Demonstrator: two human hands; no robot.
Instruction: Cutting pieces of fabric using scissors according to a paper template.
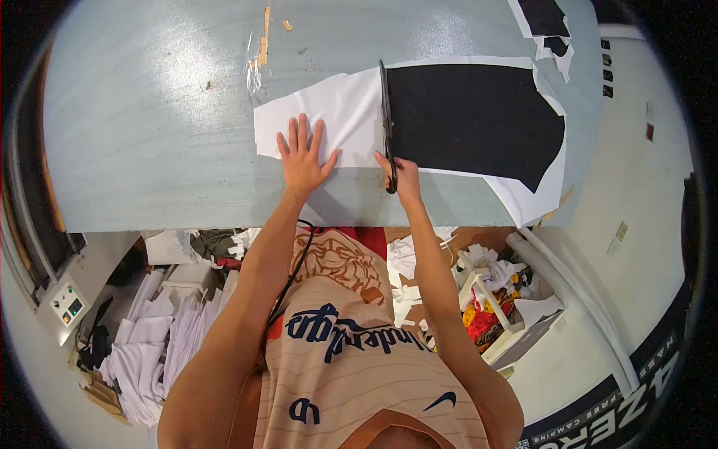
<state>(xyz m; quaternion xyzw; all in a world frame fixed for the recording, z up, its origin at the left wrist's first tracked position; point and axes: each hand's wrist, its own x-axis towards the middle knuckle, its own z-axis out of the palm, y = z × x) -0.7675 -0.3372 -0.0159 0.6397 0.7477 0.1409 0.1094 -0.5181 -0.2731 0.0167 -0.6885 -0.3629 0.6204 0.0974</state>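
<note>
A piece of white fabric (351, 112) lies on the grey-blue table, running beneath a black cut panel (471, 116) on its right side. My left hand (303, 161) rests flat on the white fabric with its fingers spread. In my right hand (404, 178) are black-handled scissors (386, 112), gripped at the table's near side. Their long blades point away from me along the black panel's left edge and look closed or nearly so. White margins of the fabric show around the black panel, widest at its lower right corner.
The table (164, 165) ends just in front of my body. Black and white scraps (550, 30) lie at its far right. Tape remnants (263, 37) stick near the far edge. Below are white fabric piles (149, 352) at left and a bin of colourful scraps (490, 314) at right.
</note>
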